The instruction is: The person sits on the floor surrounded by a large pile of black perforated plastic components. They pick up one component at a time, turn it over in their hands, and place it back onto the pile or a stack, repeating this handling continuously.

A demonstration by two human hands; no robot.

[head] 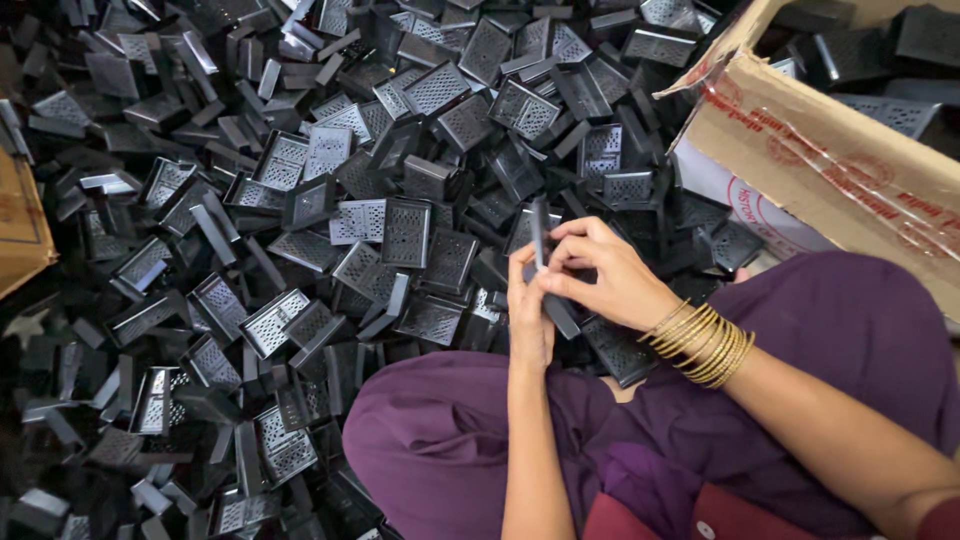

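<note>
Above the purple lap, the left hand (530, 315) and right hand (600, 275) both pinch one black grille piece (541, 240) held edge-up. A huge heap of grilles (300, 200) lies untouched on the floor; some sit in the carton (800, 150).

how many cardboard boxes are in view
2: one large open cardboard box at upper right holding black parts, and the corner of another box at the left edge. The black parts pile could hide more.

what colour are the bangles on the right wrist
Gold: a stack of thin bangles by the right hand, seen in the head view.
</note>
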